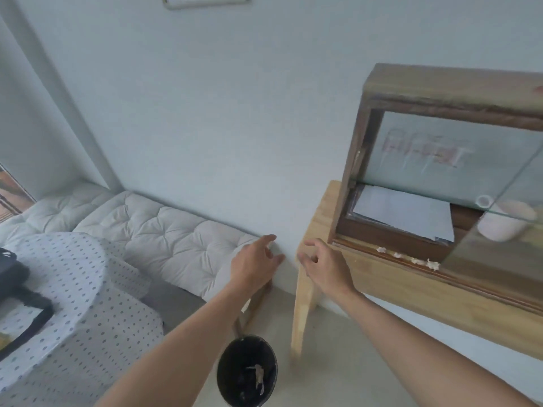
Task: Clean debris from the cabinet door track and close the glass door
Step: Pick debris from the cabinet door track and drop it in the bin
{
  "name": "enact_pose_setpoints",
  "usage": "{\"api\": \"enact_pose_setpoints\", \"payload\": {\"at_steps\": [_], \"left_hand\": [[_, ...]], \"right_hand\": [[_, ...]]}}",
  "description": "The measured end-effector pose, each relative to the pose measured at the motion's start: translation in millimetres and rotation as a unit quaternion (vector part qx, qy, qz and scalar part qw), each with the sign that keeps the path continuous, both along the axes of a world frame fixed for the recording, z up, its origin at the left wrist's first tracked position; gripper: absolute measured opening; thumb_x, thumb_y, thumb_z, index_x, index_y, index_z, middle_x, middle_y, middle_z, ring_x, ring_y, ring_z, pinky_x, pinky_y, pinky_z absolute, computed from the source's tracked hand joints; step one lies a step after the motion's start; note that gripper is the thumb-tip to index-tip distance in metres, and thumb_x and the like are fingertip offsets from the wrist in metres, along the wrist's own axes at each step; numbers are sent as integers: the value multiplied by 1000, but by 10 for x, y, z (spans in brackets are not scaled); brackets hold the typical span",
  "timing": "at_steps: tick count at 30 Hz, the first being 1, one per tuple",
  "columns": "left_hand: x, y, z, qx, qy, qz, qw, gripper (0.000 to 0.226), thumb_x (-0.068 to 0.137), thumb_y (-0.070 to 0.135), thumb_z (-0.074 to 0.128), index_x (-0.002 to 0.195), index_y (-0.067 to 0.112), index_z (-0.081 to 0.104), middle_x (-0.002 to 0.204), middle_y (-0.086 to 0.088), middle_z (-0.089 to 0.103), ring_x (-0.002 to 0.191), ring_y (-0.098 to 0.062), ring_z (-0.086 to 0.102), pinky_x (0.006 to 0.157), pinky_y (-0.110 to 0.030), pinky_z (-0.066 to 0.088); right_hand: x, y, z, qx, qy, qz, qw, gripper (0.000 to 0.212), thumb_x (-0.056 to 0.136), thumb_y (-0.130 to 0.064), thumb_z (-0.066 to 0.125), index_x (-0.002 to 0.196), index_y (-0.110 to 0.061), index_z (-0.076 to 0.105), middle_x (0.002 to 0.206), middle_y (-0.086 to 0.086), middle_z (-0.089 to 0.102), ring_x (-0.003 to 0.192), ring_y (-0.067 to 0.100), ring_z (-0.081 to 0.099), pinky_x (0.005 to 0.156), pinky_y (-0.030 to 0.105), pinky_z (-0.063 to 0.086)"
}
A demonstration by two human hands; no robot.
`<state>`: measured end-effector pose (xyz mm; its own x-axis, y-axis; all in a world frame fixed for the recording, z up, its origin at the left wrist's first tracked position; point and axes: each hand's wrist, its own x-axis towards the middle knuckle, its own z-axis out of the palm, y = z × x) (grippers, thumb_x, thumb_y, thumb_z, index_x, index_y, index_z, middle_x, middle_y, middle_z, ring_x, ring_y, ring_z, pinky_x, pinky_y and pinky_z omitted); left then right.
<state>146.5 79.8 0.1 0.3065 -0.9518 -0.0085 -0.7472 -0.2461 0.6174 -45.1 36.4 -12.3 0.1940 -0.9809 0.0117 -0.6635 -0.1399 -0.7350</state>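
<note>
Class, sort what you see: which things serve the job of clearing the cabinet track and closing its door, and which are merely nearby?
Belongs to the job:
white crumpled debris bits in the wooden door track
sliding glass door
round black waste bin

Just lying about:
white paper stack
pale cup
white tufted cushion bench
dotted tablecloth

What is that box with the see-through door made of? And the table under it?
The cabinet looks like dark stained wood, going by its grainy brown frame. Its sliding door looks like clear glass: you can see the papers through it. The table seems pale unpainted wood, with light grain showing.
</note>
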Motion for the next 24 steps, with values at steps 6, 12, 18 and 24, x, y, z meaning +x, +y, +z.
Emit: {"api": "enact_pose_setpoints", "payload": {"at_steps": [6,12,18,24], "left_hand": [[-473,-332,238,-17,-2,-58,998,59,93,56,70,148,42,55,89,22,69,103,-14,69,81,-35,54],[-986,-548,236,-15,-10,-112,994,57,94,55,69,148,41,57,90,20,69,107,-19,70,87,-38,56],[-1484,-737,163,2,-22,-155,988,59,94,57,68,150,45,53,99,18,73,109,-21,69,89,-40,57],[-1881,-933,56,5,-44,-176,983,55,92,54,72,145,46,59,97,12,76,109,-23,71,83,-36,55]], "right_hand": [[-554,-100,221,-10,-21,-72,997,38,99,-50,67,133,-34,67,113,-7,81,109,22,76,94,44,60],[-1167,-193,249,-21,-8,-134,991,40,100,-43,70,137,-29,69,110,4,83,107,29,76,92,43,59],[-1664,-234,157,-12,-18,-179,984,40,100,-42,71,137,-25,69,112,1,85,107,28,78,91,42,59],[-1956,-313,-24,6,-11,-193,981,48,102,-44,67,146,-25,66,118,8,83,122,30,74,100,44,57]]}}
